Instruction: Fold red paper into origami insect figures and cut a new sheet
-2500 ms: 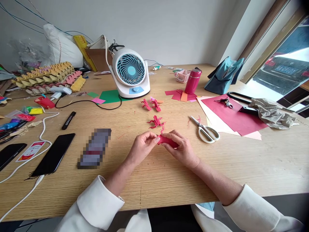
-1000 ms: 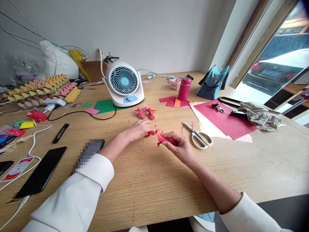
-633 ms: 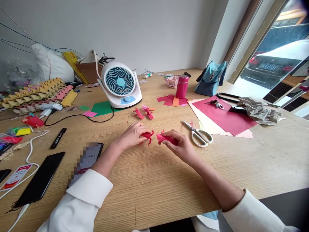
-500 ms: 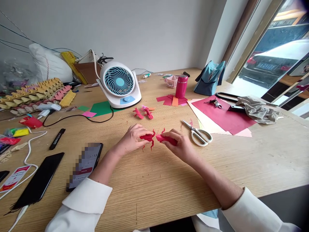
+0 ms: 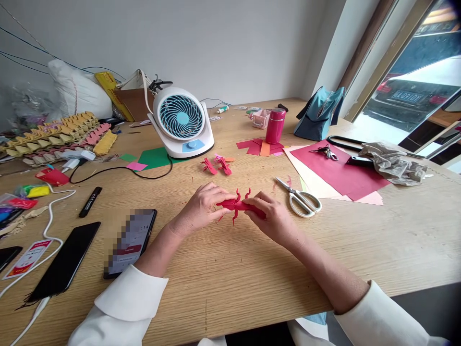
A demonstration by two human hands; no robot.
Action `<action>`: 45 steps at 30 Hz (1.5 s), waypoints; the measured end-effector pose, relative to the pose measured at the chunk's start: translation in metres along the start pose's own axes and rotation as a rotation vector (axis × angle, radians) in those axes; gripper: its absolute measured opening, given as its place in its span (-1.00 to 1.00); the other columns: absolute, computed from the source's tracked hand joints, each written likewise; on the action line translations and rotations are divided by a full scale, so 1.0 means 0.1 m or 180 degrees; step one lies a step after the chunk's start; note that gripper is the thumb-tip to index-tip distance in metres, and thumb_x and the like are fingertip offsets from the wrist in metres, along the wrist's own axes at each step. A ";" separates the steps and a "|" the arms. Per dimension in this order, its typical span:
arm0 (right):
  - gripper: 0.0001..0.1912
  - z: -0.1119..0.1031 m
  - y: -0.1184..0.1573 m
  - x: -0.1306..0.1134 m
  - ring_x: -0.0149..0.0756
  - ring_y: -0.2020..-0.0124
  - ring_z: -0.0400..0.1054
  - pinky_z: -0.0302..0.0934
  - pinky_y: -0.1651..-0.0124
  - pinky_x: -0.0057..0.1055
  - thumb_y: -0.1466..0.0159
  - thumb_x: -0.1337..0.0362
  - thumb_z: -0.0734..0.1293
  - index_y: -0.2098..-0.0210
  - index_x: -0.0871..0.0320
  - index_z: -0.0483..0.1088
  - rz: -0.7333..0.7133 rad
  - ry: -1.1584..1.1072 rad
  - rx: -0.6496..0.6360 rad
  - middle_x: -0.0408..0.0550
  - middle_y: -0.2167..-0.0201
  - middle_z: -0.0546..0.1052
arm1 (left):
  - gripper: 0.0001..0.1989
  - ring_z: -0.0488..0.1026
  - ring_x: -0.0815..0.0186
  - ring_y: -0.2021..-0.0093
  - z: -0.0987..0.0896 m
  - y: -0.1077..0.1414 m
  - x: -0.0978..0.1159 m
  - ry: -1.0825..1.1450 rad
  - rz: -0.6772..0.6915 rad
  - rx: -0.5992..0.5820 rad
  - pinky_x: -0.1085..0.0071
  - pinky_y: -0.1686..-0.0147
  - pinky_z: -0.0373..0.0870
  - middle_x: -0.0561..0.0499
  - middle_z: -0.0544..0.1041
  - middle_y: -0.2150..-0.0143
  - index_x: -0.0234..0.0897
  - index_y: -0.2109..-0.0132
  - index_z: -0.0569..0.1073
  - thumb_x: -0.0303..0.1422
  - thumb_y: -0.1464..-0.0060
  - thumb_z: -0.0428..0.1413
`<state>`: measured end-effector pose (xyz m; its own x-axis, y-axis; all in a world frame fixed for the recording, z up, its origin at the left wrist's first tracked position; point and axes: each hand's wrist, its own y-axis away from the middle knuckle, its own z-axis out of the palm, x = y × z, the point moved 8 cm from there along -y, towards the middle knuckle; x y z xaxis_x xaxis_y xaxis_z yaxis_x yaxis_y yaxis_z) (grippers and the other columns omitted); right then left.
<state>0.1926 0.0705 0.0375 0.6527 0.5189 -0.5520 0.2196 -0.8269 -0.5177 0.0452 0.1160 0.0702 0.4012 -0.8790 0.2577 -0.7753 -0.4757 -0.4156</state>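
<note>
Between my hands is a red folded paper figure (image 5: 236, 203) with thin curled legs sticking out above and below. My left hand (image 5: 201, 206) pinches its left end between thumb and fingers. At the right, my right hand (image 5: 275, 216) grips a red folded paper piece (image 5: 256, 210), whose left end meets the legged part; whether the two are joined I cannot tell. Small red folded figures (image 5: 224, 166) lie on the table beyond my hands. White-handled scissors (image 5: 301, 201) rest to the right of my right hand.
A white fan (image 5: 182, 120) stands at the back, with a pink bottle (image 5: 276, 126) further right. Red paper (image 5: 338, 168) lies at the right under keys. Phones (image 5: 65, 262) and a black marker (image 5: 90, 202) are at the left.
The gap between the legged red part in my left hand and the red piece in my right hand has closed. The view has shifted slightly.
</note>
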 end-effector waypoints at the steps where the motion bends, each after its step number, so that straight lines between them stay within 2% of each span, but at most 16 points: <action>1: -0.79 0.00 0.00 -0.01 -0.30 0.30 0.42 0.29 0.21 -0.40 -0.34 0.35 0.32 0.05 0.09 0.49 -0.0005 0.0018 -0.0006 -0.02 0.26 0.48 | -0.67 0.45 0.22 0.10 0.00 0.00 0.01 -0.0031 0.0007 -0.0010 0.27 0.03 0.34 0.00 0.61 0.08 -0.15 -0.06 0.52 -0.44 -0.13 0.23; 9: -0.80 0.00 -0.01 -0.02 -0.28 0.29 0.43 0.30 0.19 -0.38 -0.35 0.34 0.31 0.06 0.09 0.49 0.0004 0.0041 -0.0004 0.00 0.25 0.49 | -0.73 0.51 0.21 0.03 0.04 0.00 0.13 -0.0538 0.0239 -0.0085 0.30 0.03 0.33 -0.06 0.59 0.03 -0.20 -0.06 0.49 -0.47 -0.21 0.14; 14: -0.79 0.00 0.00 -0.01 -0.27 0.28 0.44 0.32 0.18 -0.36 -0.35 0.33 0.31 0.03 0.06 0.48 0.0015 0.0022 -0.0014 -0.01 0.23 0.49 | -0.70 0.50 0.18 -0.02 0.04 0.01 0.14 -0.0397 0.0255 0.0078 0.23 -0.06 0.36 -0.11 0.58 0.01 -0.24 -0.10 0.45 -0.46 -0.24 0.12; 19: -0.79 0.00 0.00 0.01 -0.27 0.27 0.45 0.32 0.17 -0.36 -0.35 0.32 0.32 0.03 0.07 0.47 0.0068 0.0018 0.0028 -0.01 0.22 0.51 | -0.74 0.52 0.22 0.02 0.03 0.01 0.12 -0.0034 0.0195 0.0250 0.29 0.00 0.42 -0.09 0.60 0.07 -0.24 -0.05 0.47 -0.46 -0.22 0.14; 24: -0.80 0.00 0.01 -0.02 -0.29 0.27 0.46 0.32 0.17 -0.38 -0.36 0.33 0.30 0.04 0.06 0.48 0.0093 0.0026 0.0037 0.00 0.21 0.52 | -0.72 0.53 0.22 0.02 0.04 0.01 0.12 0.0104 0.0091 0.0202 0.29 0.02 0.44 -0.08 0.60 0.06 -0.21 -0.04 0.49 -0.49 -0.18 0.16; 28: -0.82 0.01 0.02 -0.06 -0.29 0.28 0.46 0.31 0.21 -0.40 -0.37 0.33 0.28 0.08 0.07 0.48 0.0027 0.0245 0.0047 -0.01 0.23 0.53 | -0.73 0.53 0.23 0.03 0.06 0.01 0.13 0.0058 0.0126 0.0241 0.28 0.02 0.46 -0.09 0.59 0.06 -0.22 -0.06 0.48 -0.49 -0.22 0.12; 34: -0.76 0.00 0.03 -0.11 -0.25 0.27 0.44 0.29 0.21 -0.36 -0.42 0.27 0.22 -0.01 0.08 0.46 -0.0213 0.0715 0.0042 0.05 0.22 0.53 | -0.71 0.52 0.25 0.02 0.10 0.02 0.10 0.0250 0.0072 0.0227 0.31 0.00 0.45 -0.08 0.58 0.05 -0.21 -0.07 0.47 -0.49 -0.23 0.12; 40: -0.77 -0.09 0.02 -0.06 -0.28 0.28 0.43 0.30 0.25 -0.39 -0.38 0.27 0.28 0.00 0.06 0.46 0.0086 0.0021 0.0261 0.01 0.21 0.51 | -0.73 0.54 0.24 0.04 0.08 0.01 0.07 0.0480 -0.0073 0.0298 0.33 0.02 0.45 -0.08 0.58 0.06 -0.20 -0.06 0.50 -0.44 -0.21 0.15; 45: -0.78 -0.07 0.03 -0.05 -0.28 0.25 0.44 0.30 0.21 -0.38 -0.35 0.29 0.32 0.02 0.07 0.48 0.0206 -0.0444 0.0318 -0.01 0.22 0.51 | -0.70 0.53 0.24 0.02 0.09 0.03 0.04 0.0566 -0.0173 0.0398 0.34 -0.01 0.43 -0.07 0.58 0.04 -0.19 -0.06 0.49 -0.47 -0.18 0.18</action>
<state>0.1949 0.0643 0.0431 0.5547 0.4960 -0.6681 0.1028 -0.8376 -0.5365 0.0494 0.1105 0.0619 0.3398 -0.8375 0.4279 -0.6838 -0.5324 -0.4990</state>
